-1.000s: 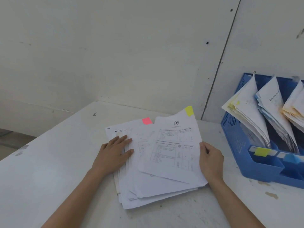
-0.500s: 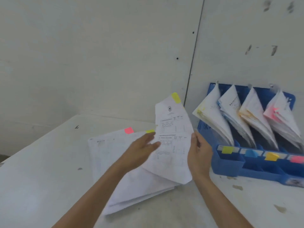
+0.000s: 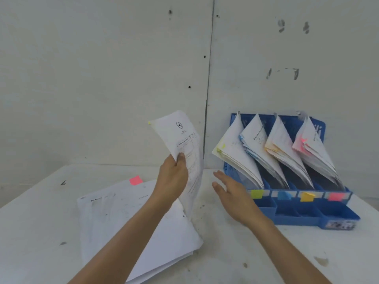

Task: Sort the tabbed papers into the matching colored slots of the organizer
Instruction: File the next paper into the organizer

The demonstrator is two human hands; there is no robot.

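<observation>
Left grip [image 3: 173,179] now pinches the yellow-tabbed sheet [image 3: 181,132] aloft; right grip [image 3: 233,195], released, spreads over the white tabletop [image 3: 41,232].

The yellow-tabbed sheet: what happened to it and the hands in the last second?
The left hand left the stack, gripped the yellow-tabbed sheet and raised it upright; the right hand let it go and hangs open near the organizer. The stack and filed papers stayed put.
</observation>
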